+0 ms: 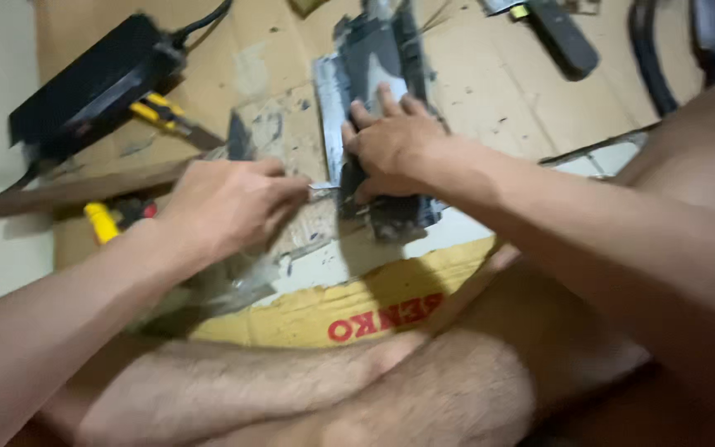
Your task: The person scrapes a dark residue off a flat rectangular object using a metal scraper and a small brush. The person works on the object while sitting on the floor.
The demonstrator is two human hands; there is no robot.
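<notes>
A dark, flat panel-like object [374, 58] with a grey metal edge lies on flattened cardboard [473, 83] on the floor. My right hand [391, 145] presses down on its near part, fingers spread flat over it. My left hand [229, 203] is pinched shut on a small thin metal tool [322, 189] whose tip touches the panel's left edge, just beside my right hand. The image is blurred, so the tool's kind is unclear.
A black box-shaped device [93, 83] with a cable sits at the upper left. Yellow-handled tools [163, 114] [103, 222] lie near it. A dark handle [564, 37] and black cables [651, 58] are at the top right. My bare legs [308, 389] cross below.
</notes>
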